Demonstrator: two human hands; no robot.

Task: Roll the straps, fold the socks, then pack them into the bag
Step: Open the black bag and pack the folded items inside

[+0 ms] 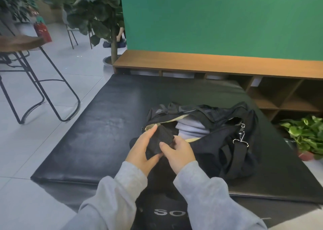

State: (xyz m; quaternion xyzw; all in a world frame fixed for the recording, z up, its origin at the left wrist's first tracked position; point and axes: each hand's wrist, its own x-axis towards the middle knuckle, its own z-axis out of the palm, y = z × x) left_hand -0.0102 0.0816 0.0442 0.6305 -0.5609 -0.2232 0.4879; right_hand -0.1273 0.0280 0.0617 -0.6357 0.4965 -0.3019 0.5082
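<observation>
Here both hands hold one black sock [161,139] just in front of the open mouth of the black bag [218,137]. The left hand [141,151] grips it from the left, with one finger stretched along its top edge and the thumb below; the right hand [178,152] pinches its right side. The bag lies on a black mat [97,124], and folded grey cloth [190,127] shows inside it. A metal clip [241,138] hangs on its strap.
</observation>
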